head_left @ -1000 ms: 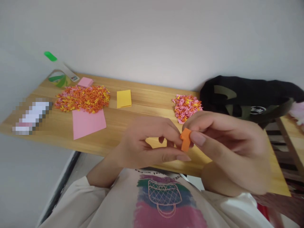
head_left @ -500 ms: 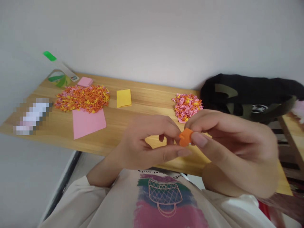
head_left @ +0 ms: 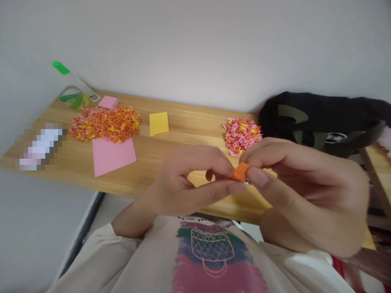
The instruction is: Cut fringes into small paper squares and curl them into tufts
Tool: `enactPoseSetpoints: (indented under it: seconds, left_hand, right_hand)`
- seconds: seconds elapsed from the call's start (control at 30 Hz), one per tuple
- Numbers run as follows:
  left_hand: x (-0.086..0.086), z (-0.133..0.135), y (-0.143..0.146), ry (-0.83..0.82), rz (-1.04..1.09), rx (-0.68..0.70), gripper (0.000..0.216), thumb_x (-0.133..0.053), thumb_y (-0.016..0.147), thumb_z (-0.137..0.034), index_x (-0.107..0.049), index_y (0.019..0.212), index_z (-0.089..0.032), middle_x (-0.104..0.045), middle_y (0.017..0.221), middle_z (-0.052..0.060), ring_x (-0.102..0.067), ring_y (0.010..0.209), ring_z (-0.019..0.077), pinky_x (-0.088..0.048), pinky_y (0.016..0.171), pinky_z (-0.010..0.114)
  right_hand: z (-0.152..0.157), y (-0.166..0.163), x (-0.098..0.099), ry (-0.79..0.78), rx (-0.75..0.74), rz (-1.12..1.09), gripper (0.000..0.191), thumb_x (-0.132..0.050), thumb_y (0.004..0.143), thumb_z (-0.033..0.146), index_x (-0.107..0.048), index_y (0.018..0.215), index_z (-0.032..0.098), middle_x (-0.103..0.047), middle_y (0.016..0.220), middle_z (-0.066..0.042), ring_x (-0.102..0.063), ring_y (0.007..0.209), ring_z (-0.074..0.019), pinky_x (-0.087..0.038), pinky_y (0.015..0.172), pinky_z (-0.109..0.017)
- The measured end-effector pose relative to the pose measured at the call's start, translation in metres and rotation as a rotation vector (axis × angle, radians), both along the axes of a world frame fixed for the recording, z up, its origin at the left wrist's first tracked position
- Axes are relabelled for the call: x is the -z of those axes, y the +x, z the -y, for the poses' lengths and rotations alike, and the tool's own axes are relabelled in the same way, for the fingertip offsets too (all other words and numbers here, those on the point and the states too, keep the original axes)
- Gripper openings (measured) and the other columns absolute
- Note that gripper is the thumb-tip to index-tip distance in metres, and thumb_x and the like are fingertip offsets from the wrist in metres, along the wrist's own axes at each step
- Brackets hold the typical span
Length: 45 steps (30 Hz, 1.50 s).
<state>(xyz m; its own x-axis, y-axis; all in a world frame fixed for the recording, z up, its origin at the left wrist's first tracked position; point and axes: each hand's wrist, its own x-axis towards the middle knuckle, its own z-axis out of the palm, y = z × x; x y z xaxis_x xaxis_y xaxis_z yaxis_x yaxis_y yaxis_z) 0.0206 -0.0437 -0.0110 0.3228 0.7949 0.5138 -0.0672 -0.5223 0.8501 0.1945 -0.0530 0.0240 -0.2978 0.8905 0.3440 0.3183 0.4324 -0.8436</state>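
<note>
A small piece of folded orange paper [head_left: 241,172] is held up between my two hands, over the front part of the table. My right hand [head_left: 314,195] pinches its right side between thumb and forefinger. At its left edge, the thumb and forefinger of my left hand [head_left: 175,187] close on it, while the other fingers curl behind. Beyond the hands lies a heap of small pink, orange and yellow folded paper pieces [head_left: 242,136] on a pink sheet. A larger heap of orange, yellow and pink pieces [head_left: 106,123] is at the left.
A pink paper sheet [head_left: 114,156] lies in front of the larger heap, with a pink pad [head_left: 108,102] behind it. Yellow paper [head_left: 159,123] rests mid-table [head_left: 183,138]. A tape roll [head_left: 74,98], a green-tipped tool [head_left: 77,83], a blurred-out object [head_left: 41,148] and a black bag [head_left: 324,122] are around.
The orange paper has turned slightly between my fingers; its notched left part is now more covered. My left thumb has risen closer to it. The view has shifted a little.
</note>
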Motion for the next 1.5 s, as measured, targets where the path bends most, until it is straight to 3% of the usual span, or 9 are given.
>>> enactPoseSetpoints:
  seconds: [0.17,0.53,0.87,1.17,1.5]
  left_hand:
    - [-0.0002,0.0006,0.0005,-0.001,0.009,-0.002,0.015,-0.071,0.082,-0.030,-0.064,0.074,-0.019,-0.066,0.065,0.000,-0.059,0.058,0.0101,-0.048,0.051,0.021]
    - [-0.0015,0.0017,0.0020,0.017,0.037,-0.029,0.015,-0.075,0.078,-0.027,-0.067,0.072,-0.015,-0.068,0.063,0.002,-0.060,0.056,0.0098,-0.048,0.052,0.020]
    - [-0.0037,0.0038,-0.0017,-0.011,-0.025,-0.028,0.003,-0.074,0.078,-0.016,-0.071,0.079,-0.016,-0.075,0.078,0.004,-0.066,0.062,0.0092,-0.052,0.055,0.017]
    - [-0.0067,0.0054,0.0022,-0.023,-0.004,-0.081,0.015,-0.073,0.079,-0.031,-0.072,0.075,-0.017,-0.075,0.072,0.003,-0.064,0.056,0.0079,-0.049,0.049,0.015]
    - [-0.0059,0.0049,0.0046,0.010,0.012,-0.146,0.016,-0.074,0.078,-0.032,-0.071,0.073,-0.017,-0.073,0.067,0.001,-0.062,0.054,0.0075,-0.049,0.049,0.016]
  right_hand:
    - [-0.0001,0.0016,-0.0009,0.027,-0.019,0.017,0.013,-0.061,0.085,0.018,-0.061,0.073,0.023,-0.064,0.067,0.000,-0.060,0.061,-0.0154,-0.049,0.054,-0.029]
    - [0.0032,0.0012,-0.0013,0.040,0.033,0.075,0.013,-0.059,0.090,0.026,-0.063,0.077,0.025,-0.067,0.071,-0.001,-0.063,0.065,-0.0173,-0.050,0.057,-0.031]
    - [0.0038,0.0032,-0.0039,0.126,0.060,0.095,0.012,-0.063,0.085,0.018,-0.065,0.076,0.025,-0.069,0.072,0.002,-0.065,0.069,-0.0161,-0.052,0.063,-0.030]
    - [0.0069,0.0005,-0.0032,0.184,0.089,0.037,0.011,-0.066,0.083,0.015,-0.071,0.081,0.024,-0.071,0.076,-0.001,-0.067,0.067,-0.0162,-0.055,0.058,-0.028]
    - [0.0076,-0.0008,-0.0069,0.231,0.099,0.060,0.012,-0.066,0.082,0.013,-0.073,0.084,0.024,-0.071,0.076,0.000,-0.066,0.064,-0.0123,-0.055,0.057,-0.022]
